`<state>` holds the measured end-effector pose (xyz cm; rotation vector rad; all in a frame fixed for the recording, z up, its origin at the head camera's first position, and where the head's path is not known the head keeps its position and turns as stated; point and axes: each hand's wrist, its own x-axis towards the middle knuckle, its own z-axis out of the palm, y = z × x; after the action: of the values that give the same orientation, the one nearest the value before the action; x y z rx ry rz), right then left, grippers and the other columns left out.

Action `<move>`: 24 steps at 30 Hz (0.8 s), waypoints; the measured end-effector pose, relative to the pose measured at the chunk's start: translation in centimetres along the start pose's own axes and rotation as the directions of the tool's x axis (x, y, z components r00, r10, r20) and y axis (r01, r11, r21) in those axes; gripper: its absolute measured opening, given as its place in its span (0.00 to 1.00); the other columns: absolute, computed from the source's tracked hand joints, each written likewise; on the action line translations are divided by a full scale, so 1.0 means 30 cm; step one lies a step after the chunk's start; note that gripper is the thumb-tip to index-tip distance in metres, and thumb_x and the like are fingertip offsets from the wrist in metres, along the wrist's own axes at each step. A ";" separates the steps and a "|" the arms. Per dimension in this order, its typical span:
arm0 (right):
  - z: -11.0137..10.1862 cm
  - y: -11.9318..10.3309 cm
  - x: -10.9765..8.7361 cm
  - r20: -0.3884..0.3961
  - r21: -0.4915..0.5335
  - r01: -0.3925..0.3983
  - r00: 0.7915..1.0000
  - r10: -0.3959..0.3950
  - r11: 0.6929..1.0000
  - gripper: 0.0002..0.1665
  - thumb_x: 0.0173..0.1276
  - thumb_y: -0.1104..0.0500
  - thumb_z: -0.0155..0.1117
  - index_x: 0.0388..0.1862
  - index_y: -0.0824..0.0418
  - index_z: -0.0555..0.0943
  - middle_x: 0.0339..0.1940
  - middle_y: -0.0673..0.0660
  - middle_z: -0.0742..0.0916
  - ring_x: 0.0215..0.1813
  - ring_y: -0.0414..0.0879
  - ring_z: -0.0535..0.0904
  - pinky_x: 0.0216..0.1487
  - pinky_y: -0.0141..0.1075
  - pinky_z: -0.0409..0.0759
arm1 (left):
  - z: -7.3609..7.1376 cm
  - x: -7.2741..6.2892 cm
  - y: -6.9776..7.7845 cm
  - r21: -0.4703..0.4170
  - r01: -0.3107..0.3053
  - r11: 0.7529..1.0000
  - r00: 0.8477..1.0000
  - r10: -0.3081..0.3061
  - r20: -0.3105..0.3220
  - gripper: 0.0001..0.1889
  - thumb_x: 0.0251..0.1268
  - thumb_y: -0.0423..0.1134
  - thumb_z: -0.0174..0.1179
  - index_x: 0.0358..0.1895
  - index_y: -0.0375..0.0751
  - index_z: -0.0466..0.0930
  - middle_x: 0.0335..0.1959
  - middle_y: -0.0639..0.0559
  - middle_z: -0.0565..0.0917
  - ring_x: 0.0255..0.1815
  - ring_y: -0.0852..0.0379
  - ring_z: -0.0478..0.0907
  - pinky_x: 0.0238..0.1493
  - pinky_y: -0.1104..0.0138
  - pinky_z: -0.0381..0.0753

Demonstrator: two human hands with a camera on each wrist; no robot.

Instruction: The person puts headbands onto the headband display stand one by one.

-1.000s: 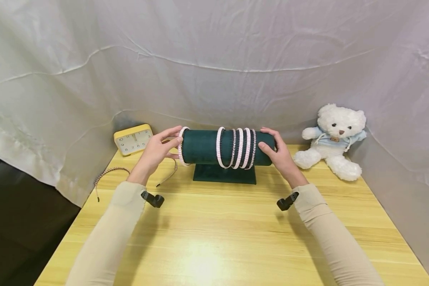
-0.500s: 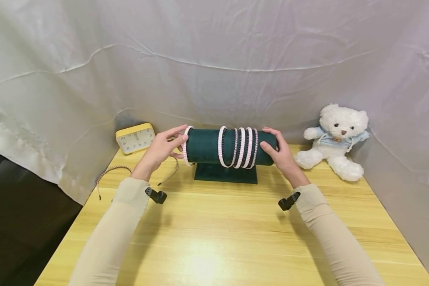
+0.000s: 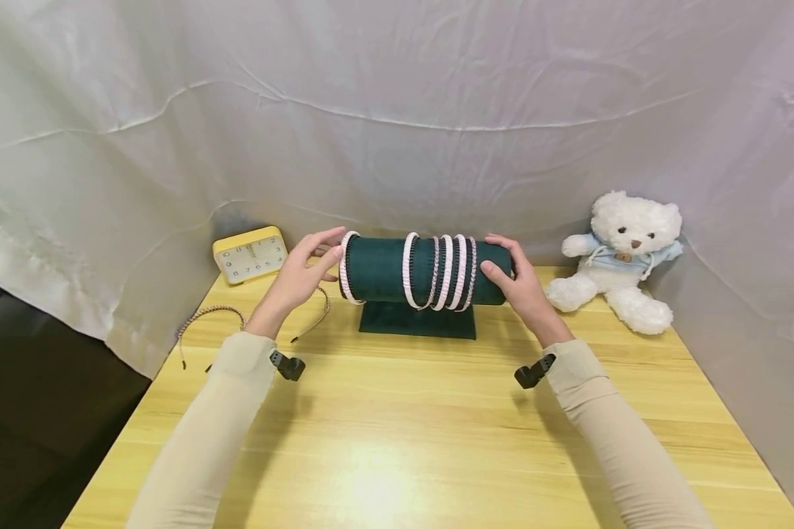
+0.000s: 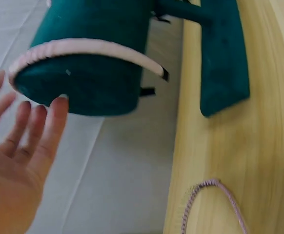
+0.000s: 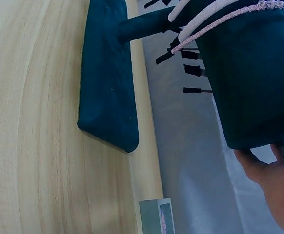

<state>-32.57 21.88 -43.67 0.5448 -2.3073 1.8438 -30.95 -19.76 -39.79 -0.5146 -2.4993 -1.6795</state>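
A dark green velvet headband stand with a horizontal roll stands at the table's back. One pale pink headband sits round the roll's left end; several more pink headbands are grouped on its right half. My left hand is beside the left end, fingers loosely extended; in the left wrist view a fingertip of this hand lies against or just before the roll's end face, apart from the headband. My right hand grips the roll's right end, thumb in front and fingers over the top.
A thin braided headband lies on the wooden table at the left, partly behind my left forearm. A yellow clock stands back left, a white teddy bear back right. A small box shows near the table's edge.
The headband at the left end moved slightly right onto the roll with my left hand, whose fingers have since loosened from it. My right hand keeps its hold on the stand.
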 end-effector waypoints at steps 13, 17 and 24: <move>0.001 -0.004 0.003 0.002 0.016 0.004 1.000 -0.005 1.000 0.34 0.85 0.55 0.62 0.84 0.58 0.66 0.90 0.54 0.65 0.86 0.56 0.64 0.66 0.24 0.75 | 0.027 0.018 -0.058 0.082 -0.200 0.976 0.980 0.199 0.019 0.24 0.89 0.37 0.54 0.81 0.47 0.73 0.84 0.45 0.69 0.87 0.46 0.61 0.85 0.40 0.60; 0.001 -0.003 0.002 0.001 0.015 0.008 1.000 -0.008 1.000 0.34 0.86 0.55 0.61 0.84 0.60 0.65 0.90 0.57 0.64 0.85 0.56 0.65 0.65 0.22 0.75 | 0.039 0.024 -0.055 0.119 -0.232 0.965 0.972 0.233 0.009 0.23 0.88 0.38 0.56 0.80 0.49 0.75 0.83 0.46 0.71 0.86 0.46 0.61 0.84 0.39 0.60; 0.002 -0.002 0.002 0.001 0.012 0.004 1.000 -0.004 1.000 0.33 0.86 0.55 0.61 0.84 0.56 0.67 0.90 0.59 0.63 0.86 0.55 0.64 0.66 0.23 0.74 | 0.067 0.037 -0.054 0.115 -0.266 0.957 0.964 0.267 0.006 0.22 0.87 0.40 0.57 0.78 0.52 0.78 0.82 0.48 0.74 0.84 0.47 0.62 0.84 0.40 0.57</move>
<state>-32.61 21.78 -43.62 0.5522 -2.2952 1.8577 -32.28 -18.23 -41.72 -0.7886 -2.3745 -1.4275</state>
